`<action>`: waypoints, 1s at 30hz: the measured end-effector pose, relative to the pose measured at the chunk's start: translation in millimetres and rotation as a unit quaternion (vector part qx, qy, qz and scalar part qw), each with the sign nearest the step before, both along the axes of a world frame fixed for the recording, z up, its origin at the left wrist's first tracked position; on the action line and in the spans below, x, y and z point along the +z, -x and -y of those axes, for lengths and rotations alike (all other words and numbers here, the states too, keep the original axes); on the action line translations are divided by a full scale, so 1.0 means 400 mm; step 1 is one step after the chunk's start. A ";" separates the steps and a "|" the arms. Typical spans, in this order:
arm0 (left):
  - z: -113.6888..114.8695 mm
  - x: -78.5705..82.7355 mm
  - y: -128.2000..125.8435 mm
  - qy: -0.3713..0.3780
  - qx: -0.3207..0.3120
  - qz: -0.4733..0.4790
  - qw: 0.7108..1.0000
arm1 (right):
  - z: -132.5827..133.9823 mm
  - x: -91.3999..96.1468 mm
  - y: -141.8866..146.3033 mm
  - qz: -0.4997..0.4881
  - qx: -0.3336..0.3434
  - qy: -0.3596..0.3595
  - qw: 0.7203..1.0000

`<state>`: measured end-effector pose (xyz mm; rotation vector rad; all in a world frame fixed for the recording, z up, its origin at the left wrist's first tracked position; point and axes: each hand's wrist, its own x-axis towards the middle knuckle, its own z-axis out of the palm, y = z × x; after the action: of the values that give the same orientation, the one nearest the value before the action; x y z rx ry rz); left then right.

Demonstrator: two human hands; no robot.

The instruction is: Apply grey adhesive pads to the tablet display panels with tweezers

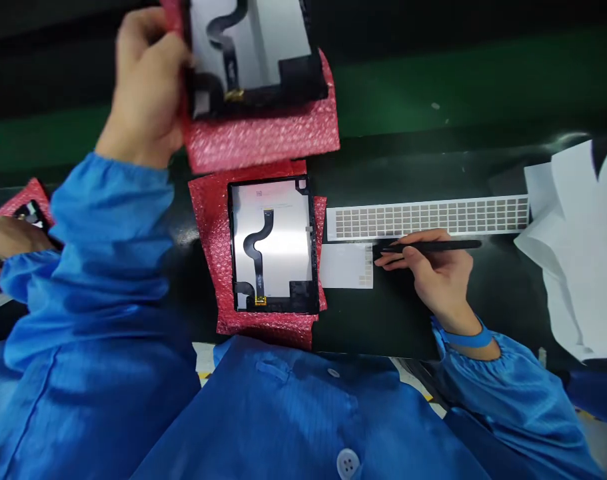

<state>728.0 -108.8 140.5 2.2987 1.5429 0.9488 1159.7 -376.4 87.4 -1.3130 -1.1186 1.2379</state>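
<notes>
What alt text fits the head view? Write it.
The left hand holds up a black-framed screen on red bubble wrap, while the right hand holds a black pen beside a sheet of small labels. A second screen lies on more bubble wrap on the dark bench, and a co-worker's hand shows at far left.

A tablet panel [272, 253]: smooth, glossy silvery metal backing inside a matt black frame, with a thin matt black flat cable [258, 263]. Above it, a second tablet panel [248, 47] of the same finish. Under it, rough, pebbled red bubble wrap [206, 227]. To its right, matt paper label sheet [428, 217] and smooth slim black tool [428, 246]. To its left, blue woven cloth sleeve [108, 267] with a faint sheen.
</notes>
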 end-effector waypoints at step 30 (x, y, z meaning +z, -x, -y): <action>0.611 0.078 -0.290 -0.024 -0.298 -0.195 0.934 | -0.157 0.013 0.106 0.080 0.044 -0.026 0.996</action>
<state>844.1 -353.1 171.8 2.8536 0.8112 0.3879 1117.1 -313.6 92.7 -1.3547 -1.3249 1.1751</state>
